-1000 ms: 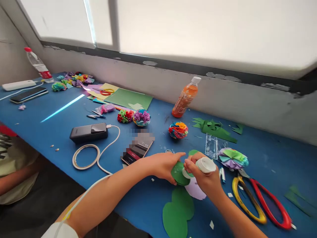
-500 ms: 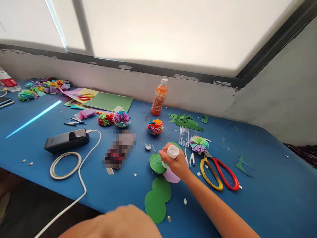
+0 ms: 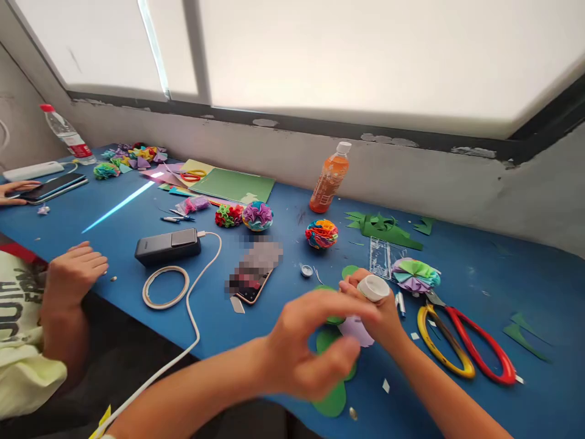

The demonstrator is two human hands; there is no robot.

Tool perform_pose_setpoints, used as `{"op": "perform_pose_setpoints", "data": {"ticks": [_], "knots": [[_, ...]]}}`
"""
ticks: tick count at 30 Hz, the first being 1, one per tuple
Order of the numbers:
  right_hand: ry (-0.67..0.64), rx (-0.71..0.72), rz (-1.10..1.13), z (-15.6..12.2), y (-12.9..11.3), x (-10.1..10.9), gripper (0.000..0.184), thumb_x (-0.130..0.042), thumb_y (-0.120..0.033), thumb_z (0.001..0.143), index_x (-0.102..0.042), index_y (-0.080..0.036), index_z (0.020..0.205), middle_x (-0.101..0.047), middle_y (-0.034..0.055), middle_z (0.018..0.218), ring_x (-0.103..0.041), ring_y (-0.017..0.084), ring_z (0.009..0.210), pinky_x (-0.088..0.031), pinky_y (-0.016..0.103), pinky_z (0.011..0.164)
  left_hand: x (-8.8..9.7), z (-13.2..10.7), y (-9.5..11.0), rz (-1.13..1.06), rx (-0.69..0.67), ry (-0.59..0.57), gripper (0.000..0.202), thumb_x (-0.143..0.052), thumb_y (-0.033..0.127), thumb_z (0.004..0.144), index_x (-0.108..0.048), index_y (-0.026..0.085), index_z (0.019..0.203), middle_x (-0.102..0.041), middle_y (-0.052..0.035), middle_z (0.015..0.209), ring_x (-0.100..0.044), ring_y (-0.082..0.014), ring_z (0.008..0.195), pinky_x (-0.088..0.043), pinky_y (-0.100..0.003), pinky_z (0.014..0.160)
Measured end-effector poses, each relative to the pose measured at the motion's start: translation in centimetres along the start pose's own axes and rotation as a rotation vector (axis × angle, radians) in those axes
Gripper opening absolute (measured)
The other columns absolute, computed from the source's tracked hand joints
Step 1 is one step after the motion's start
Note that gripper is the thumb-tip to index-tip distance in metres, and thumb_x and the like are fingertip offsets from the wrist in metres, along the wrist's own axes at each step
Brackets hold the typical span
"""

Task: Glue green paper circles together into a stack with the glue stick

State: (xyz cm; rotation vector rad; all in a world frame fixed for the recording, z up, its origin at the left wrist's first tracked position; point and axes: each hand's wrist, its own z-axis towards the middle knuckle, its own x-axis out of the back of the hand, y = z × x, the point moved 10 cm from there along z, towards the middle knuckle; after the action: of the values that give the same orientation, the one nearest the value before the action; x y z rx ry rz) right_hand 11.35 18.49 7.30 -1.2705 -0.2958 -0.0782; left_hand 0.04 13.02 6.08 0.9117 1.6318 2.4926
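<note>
My right hand is wrapped round a small white bottle, held over green paper pieces with its round white end facing up. My left hand, slightly blurred, reaches in from the left. Its thumb and index finger are curved apart with nothing between them. Beneath the hands lie rounded green paper pieces and a lilac paper piece, both partly hidden. A small white cap rests on the blue table left of the bottle.
Scissors lie to the right beside a pleated paper flower. An orange drink bottle stands behind a paper ball. Leftward are a phone, power bank, tape roll and another person's hand.
My left hand has risen from the bottom edge toward the bottle in my right hand. The view has turned left, bringing another person's arms into sight.
</note>
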Motion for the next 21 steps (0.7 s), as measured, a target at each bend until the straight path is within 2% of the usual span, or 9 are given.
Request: {"op": "perform_pose_setpoints", "data": {"ticks": [2, 4, 6, 7, 10, 12, 14, 17, 21], "knots": [[0.029, 0.015, 0.017, 0.1, 0.0, 0.2, 0.032, -0.067, -0.043, 0.069, -0.046, -0.02, 0.059, -0.047, -0.0042, 0.052, -0.044, 0.01, 0.047, -0.037, 0.024, 0.046, 0.9, 2.0, 0.0, -0.033, 0.051, 0.126, 0.049, -0.041, 0.019, 0.081, -0.039, 0.018, 0.129, -0.047, -0.008, 0.131, -0.041, -0.0226, 0.121, -0.036, -0.038, 0.102], [0.026, 0.005, 0.028, 0.3, 0.2, 0.1, 0.032, -0.068, -0.042, 0.068, -0.047, -0.02, 0.059, -0.048, -0.0035, 0.051, -0.046, 0.011, 0.047, -0.037, 0.025, 0.046, 1.3, 3.4, -1.4, -0.076, 0.148, 0.179, 0.048, -0.039, 0.014, 0.077, -0.04, 0.015, 0.125, -0.048, -0.0089, 0.129, -0.041, -0.0181, 0.121, -0.034, -0.034, 0.103], [0.02, -0.02, 0.032, 0.5, 0.6, 0.1, 0.032, -0.07, -0.042, 0.067, -0.048, -0.02, 0.058, -0.049, -0.0028, 0.05, -0.048, 0.013, 0.048, -0.038, 0.027, 0.047, 0.8, 4.0, -3.0, -0.113, 0.212, 0.124, 0.052, -0.038, 0.015, 0.076, -0.035, 0.013, 0.128, -0.044, -0.0103, 0.133, -0.039, -0.0168, 0.123, -0.032, -0.033, 0.105], [0.017, -0.035, 0.034, 0.5, 0.8, 0.2, 0.032, -0.07, -0.041, 0.066, -0.048, -0.02, 0.058, -0.05, -0.0027, 0.049, -0.049, 0.013, 0.049, -0.038, 0.027, 0.047, 0.3, 4.1, -3.5, -0.133, 0.226, 0.058, 0.056, -0.039, 0.017, 0.077, -0.031, 0.012, 0.131, -0.041, -0.0108, 0.136, -0.038, -0.0173, 0.125, -0.032, -0.033, 0.106], [0.017, -0.074, 0.053, 0.6, 1.1, 0.2, 0.032, -0.071, -0.04, 0.065, -0.048, -0.021, 0.056, -0.049, -0.0034, 0.048, -0.049, 0.013, 0.049, -0.039, 0.027, 0.047, -1.6, 3.2, -4.1, -0.136, 0.256, -0.224, 0.076, -0.048, 0.032, 0.075, -0.015, 0.01, 0.14, -0.029, -0.015, 0.144, -0.032, -0.0246, 0.131, -0.033, -0.037, 0.105], [0.021, -0.104, 0.073, 0.5, 1.1, 0.0, 0.032, -0.072, -0.04, 0.063, -0.048, -0.021, 0.055, -0.048, -0.0039, 0.047, -0.048, 0.013, 0.048, -0.039, 0.027, 0.047, -2.3, 2.6, -3.8, -0.073, 0.234, -0.36, 0.091, -0.055, 0.037, 0.071, -0.006, 0.007, 0.141, -0.022, -0.0188, 0.146, -0.027, -0.0296, 0.133, -0.034, -0.04, 0.103], [0.046, -0.132, 0.098, 0.5, 1.0, 0.0, 0.032, -0.073, -0.038, 0.063, -0.047, -0.021, 0.055, -0.047, -0.004, 0.047, -0.046, 0.013, 0.048, -0.037, 0.027, 0.047, -2.4, 2.6, -3.4, 0.025, 0.176, -0.39, 0.096, -0.058, 0.035, 0.069, -0.003, 0.005, 0.141, -0.023, -0.0208, 0.145, -0.026, -0.0312, 0.132, -0.034, -0.04, 0.103], [0.069, -0.139, 0.147, 0.5, 0.8, -0.1, 0.031, -0.074, -0.034, 0.064, -0.048, -0.021, 0.054, -0.046, -0.0041, 0.046, -0.046, 0.012, 0.048, -0.036, 0.027, 0.046, -2.3, 3.3, -3.4, 0.172, 0.128, -0.341, 0.091, -0.059, 0.031, 0.07, -0.007, 0.005, 0.14, -0.035, -0.0209, 0.138, -0.034, -0.0316, 0.128, -0.036, -0.041, 0.099], [0.009, -0.129, 0.15, 0.8, 1.0, -0.4, 0.031, -0.075, -0.032, 0.064, -0.049, -0.021, 0.052, -0.048, -0.0036, 0.044, -0.046, 0.012, 0.045, -0.037, 0.027, 0.045, -2.7, 3.9, -3.6, 0.278, 0.069, -0.318, 0.087, -0.062, 0.034, 0.072, -0.015, 0.003, 0.138, -0.043, -0.0209, 0.13, -0.042, -0.0323, 0.119, -0.039, -0.041, 0.095]]}}
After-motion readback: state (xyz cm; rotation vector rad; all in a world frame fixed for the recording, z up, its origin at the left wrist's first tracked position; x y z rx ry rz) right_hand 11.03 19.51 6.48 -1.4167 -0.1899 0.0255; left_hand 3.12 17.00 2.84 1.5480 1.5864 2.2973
